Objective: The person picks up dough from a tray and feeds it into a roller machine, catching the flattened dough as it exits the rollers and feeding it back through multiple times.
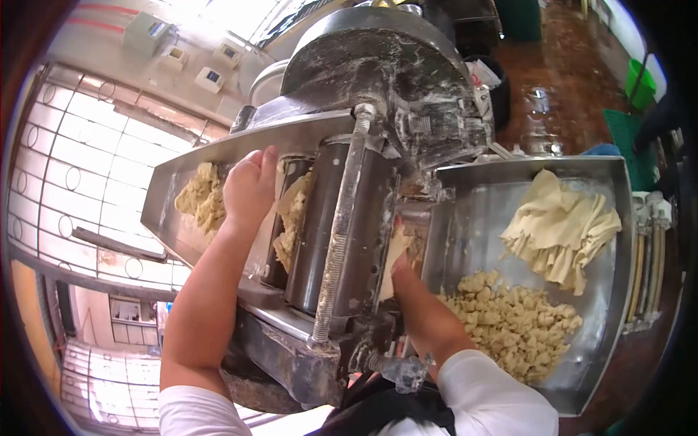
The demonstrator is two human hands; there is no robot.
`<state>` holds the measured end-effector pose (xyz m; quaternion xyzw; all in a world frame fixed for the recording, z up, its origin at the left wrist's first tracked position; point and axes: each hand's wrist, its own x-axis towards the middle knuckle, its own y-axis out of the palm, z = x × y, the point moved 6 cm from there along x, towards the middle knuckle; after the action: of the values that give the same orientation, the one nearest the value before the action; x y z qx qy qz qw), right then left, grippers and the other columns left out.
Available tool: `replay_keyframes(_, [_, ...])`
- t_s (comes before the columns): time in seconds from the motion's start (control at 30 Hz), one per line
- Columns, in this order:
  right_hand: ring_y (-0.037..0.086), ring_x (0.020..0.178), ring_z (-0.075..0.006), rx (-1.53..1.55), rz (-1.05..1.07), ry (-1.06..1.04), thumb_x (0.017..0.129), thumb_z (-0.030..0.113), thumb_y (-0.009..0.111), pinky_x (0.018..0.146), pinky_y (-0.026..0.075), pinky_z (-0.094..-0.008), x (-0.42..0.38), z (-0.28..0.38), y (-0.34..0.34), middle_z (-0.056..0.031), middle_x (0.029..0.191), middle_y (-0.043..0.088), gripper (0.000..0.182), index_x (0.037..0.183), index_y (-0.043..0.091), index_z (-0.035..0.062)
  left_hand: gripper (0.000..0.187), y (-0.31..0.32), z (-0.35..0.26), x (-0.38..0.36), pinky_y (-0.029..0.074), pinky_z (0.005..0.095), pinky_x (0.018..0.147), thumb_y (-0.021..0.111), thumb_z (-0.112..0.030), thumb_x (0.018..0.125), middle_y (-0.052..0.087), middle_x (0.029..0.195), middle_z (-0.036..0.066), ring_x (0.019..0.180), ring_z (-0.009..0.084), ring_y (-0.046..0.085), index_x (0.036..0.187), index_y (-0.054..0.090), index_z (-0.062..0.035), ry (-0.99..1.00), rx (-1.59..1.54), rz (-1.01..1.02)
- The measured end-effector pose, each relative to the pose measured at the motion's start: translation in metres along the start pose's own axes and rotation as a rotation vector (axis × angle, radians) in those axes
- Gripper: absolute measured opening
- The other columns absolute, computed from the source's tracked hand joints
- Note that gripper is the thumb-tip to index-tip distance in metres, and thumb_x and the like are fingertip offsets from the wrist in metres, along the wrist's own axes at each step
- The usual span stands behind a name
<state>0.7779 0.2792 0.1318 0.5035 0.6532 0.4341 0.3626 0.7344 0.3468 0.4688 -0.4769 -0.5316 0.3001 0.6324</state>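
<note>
My left hand [251,182], its fingers curled in and no object showing in it, is over the metal feed tray [163,189], left of the rollers. Lumpy dough [202,198] sits in that tray, and more dough [292,221] lies against the dark steel roller [320,225]. On the machine's other side, my right hand [400,254] is beside a pale dough sheet [391,265] and appears to touch it. The roller and the sheet partly hide its fingers, so its grip is unclear.
A metal tray [619,218] on the right holds a folded dough sheet [556,225] and crumbled dough pieces [512,323]. A threaded rod [340,232] crosses above the rollers. Behind them stands a floury round machine housing [378,62]. A barred window [80,160] is at the left.
</note>
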Motion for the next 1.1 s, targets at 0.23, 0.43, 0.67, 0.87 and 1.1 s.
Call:
replay_keyframes(0.23, [0.056, 0.105, -0.026, -0.236, -0.107, -0.27, 0.097, 0.052, 0.038, 0.092, 0.044, -0.0403, 0.007, 0.018, -0.027, -0.0112, 0.119, 0.059, 0.055, 0.127, 0.052, 0.0077, 0.046, 0.001, 0.0, 0.002, 0.044, 0.0462, 0.063, 0.047, -0.041, 0.095, 0.059, 0.07, 0.022, 0.071, 0.0425, 0.057, 0.075, 0.059, -0.0017, 0.005, 0.033, 0.034])
replay_keyframes(0.43, [0.055, 0.106, -0.025, -0.599, -0.297, -0.422, 0.099, 0.05, 0.037, 0.093, 0.043, -0.037, 0.021, 0.022, -0.074, -0.0116, 0.119, 0.058, 0.053, 0.127, 0.051, 0.0076, 0.047, 0.019, -0.007, -0.001, 0.042, 0.0412, 0.059, 0.049, -0.04, 0.095, 0.052, 0.061, 0.017, 0.058, 0.0287, 0.052, 0.073, 0.057, 0.0003, 0.116, -0.282, 0.113])
replay_keyframes(0.67, [0.059, 0.098, -0.0263, -0.183, 0.008, -0.328, 0.098, 0.049, 0.037, 0.085, 0.05, -0.0396, 0.014, 0.021, -0.018, -0.0116, 0.113, 0.061, 0.051, 0.127, 0.053, 0.0097, 0.053, 0.035, -0.014, -0.014, 0.033, 0.03, 0.052, 0.047, -0.041, 0.097, 0.041, 0.052, 0.001, 0.052, 0.0143, 0.036, 0.058, 0.048, -0.0052, -0.283, -0.609, 0.679])
replay_keyframes(0.87, [0.055, 0.11, -0.0303, -0.652, -0.23, -0.379, 0.092, 0.06, 0.039, 0.098, 0.043, -0.0445, 0.013, 0.036, -0.04, -0.0124, 0.124, 0.055, 0.065, 0.134, 0.046, 0.0111, 0.054, 0.04, 0.019, 0.005, 0.029, 0.0287, 0.051, 0.045, -0.043, 0.098, 0.039, 0.053, -0.001, 0.052, 0.0124, 0.033, 0.057, 0.044, -0.007, -0.228, -0.613, 0.353])
replay_keyframes(1.1, [0.053, 0.113, -0.0301, 0.024, 0.075, -0.14, 0.093, 0.06, 0.04, 0.1, 0.041, -0.0436, -0.016, 0.035, -0.008, -0.0125, 0.126, 0.055, 0.064, 0.132, 0.048, 0.0104, 0.051, 0.016, 0.018, 0.017, 0.032, 0.0308, 0.053, 0.045, -0.041, 0.098, 0.037, 0.056, 0.0, 0.055, 0.0111, 0.035, 0.064, 0.046, -0.0036, -0.01, -0.367, 0.06])
